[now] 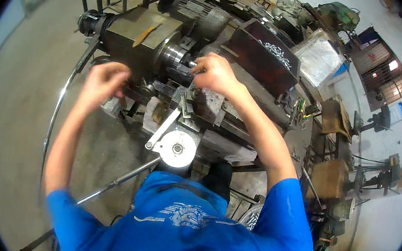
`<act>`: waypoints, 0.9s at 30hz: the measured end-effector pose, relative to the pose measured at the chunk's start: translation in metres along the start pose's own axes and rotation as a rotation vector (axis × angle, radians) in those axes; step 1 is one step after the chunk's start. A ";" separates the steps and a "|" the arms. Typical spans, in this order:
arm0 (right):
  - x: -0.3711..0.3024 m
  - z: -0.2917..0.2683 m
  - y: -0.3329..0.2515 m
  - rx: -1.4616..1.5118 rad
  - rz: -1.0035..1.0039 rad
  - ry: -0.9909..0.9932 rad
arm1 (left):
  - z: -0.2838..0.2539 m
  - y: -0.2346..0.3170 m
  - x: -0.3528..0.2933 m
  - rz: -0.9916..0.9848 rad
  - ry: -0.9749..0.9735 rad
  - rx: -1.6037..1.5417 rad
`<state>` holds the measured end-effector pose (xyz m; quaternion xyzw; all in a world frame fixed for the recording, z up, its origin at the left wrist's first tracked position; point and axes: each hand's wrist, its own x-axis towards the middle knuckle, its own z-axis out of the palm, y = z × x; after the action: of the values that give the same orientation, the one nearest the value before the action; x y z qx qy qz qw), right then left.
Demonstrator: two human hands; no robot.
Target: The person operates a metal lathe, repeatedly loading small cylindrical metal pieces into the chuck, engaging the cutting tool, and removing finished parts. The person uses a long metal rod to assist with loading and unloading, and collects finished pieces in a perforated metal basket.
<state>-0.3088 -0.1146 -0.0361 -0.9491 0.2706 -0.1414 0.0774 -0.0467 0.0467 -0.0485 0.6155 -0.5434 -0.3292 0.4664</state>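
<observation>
Beside the right hand (214,74), a metal chuck (174,58), farther left, the left hand (105,81), cannot tell if either grips anything.

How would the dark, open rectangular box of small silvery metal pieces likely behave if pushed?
The dark, open rectangular box looks stiff: its walls stand flat. It is probably heavy, given the many small silvery metal pieces inside. Its long, broad shape suggests sliding rather than tipping.
</observation>
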 end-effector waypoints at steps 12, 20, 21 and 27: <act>0.057 0.059 0.031 -0.182 0.194 -0.105 | -0.148 -0.108 -0.153 -0.448 0.302 0.539; 0.054 0.053 0.024 -0.244 0.201 -0.185 | -0.155 -0.148 -0.153 -0.553 0.265 0.556; 0.055 0.051 0.025 -0.195 0.209 -0.173 | -0.151 -0.147 -0.153 -0.504 0.297 0.540; 0.060 0.054 0.031 -0.114 0.202 -0.196 | -0.158 -0.153 -0.151 -0.552 0.310 0.692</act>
<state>-0.2582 -0.1685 -0.0809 -0.9292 0.3633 -0.0240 0.0630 0.1237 0.2244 -0.1516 0.8983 -0.3612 -0.1444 0.2043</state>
